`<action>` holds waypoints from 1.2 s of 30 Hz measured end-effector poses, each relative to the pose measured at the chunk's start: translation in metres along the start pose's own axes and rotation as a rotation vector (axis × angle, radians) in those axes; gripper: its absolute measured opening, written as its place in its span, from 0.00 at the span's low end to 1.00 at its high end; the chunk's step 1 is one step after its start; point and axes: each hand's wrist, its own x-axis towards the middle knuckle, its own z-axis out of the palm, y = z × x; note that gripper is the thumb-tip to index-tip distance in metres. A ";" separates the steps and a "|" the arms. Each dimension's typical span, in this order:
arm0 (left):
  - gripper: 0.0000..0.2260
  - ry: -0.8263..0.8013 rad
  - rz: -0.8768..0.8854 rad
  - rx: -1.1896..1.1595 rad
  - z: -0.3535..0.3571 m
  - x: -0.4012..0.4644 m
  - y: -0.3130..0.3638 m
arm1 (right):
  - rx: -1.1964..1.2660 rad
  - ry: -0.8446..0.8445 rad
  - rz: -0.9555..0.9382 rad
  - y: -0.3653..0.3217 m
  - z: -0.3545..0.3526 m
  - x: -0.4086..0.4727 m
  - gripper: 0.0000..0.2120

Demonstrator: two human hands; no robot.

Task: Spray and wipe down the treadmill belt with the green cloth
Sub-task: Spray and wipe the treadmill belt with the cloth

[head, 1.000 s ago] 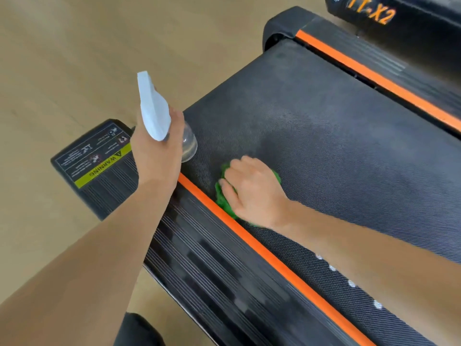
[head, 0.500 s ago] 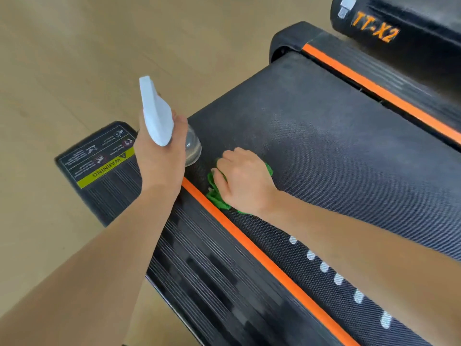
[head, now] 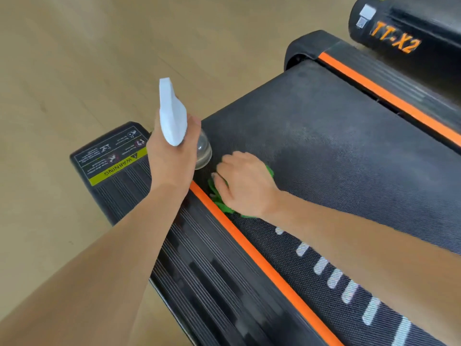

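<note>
The black textured treadmill belt (head: 336, 156) fills the right half of the view. My right hand (head: 245, 183) presses a crumpled green cloth (head: 219, 202) onto the belt, right against the near orange stripe (head: 252, 248). Most of the cloth is hidden under the hand. My left hand (head: 172, 161) holds a spray bottle (head: 172, 116) just to the left, above the rail's end. Its white trigger head points away from me and its clear body pokes out below the fingers.
A ribbed black side rail (head: 212, 275) with a yellow warning label (head: 112, 158) runs along the near side. The far rail has its own orange stripe (head: 389, 98). A black housing marked TT-X2 (head: 396, 41) sits at the top right. Wooden floor (head: 74, 71) lies to the left.
My right hand has slid the green cloth a little leftward along the belt, up against the orange stripe. The left hand keeps the bottle in the same spot beside it.
</note>
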 end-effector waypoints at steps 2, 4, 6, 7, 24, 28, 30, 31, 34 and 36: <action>0.13 0.013 -0.004 0.017 -0.002 0.000 0.002 | 0.015 0.035 0.066 -0.007 0.006 0.010 0.15; 0.14 -0.010 0.008 0.053 -0.003 -0.003 0.004 | 0.040 0.017 0.079 -0.014 -0.004 -0.011 0.15; 0.13 -0.037 -0.003 0.073 -0.004 -0.003 0.004 | 0.077 -0.057 0.039 -0.019 -0.023 -0.052 0.15; 0.13 -0.038 -0.017 0.072 -0.004 -0.003 0.005 | 0.106 -0.097 0.013 -0.017 -0.034 -0.073 0.16; 0.09 -0.351 -0.280 0.319 -0.041 -0.015 0.073 | 0.046 -0.078 0.017 -0.012 -0.043 -0.090 0.15; 0.15 -0.660 -0.458 0.419 -0.052 -0.032 0.065 | -0.083 -0.014 0.178 0.027 -0.049 -0.098 0.15; 0.15 -0.711 -0.496 0.409 -0.050 -0.033 0.061 | -0.114 0.090 0.417 0.032 -0.041 -0.089 0.16; 0.16 -0.714 -0.496 0.406 -0.049 -0.033 0.059 | -0.116 0.120 0.497 0.032 -0.037 -0.086 0.17; 0.16 -0.686 -0.492 0.389 -0.045 -0.029 0.055 | -0.128 0.116 0.552 0.030 -0.031 -0.088 0.16; 0.17 -0.649 -0.519 0.344 -0.044 -0.025 0.051 | -0.134 0.103 0.541 0.030 -0.032 -0.088 0.17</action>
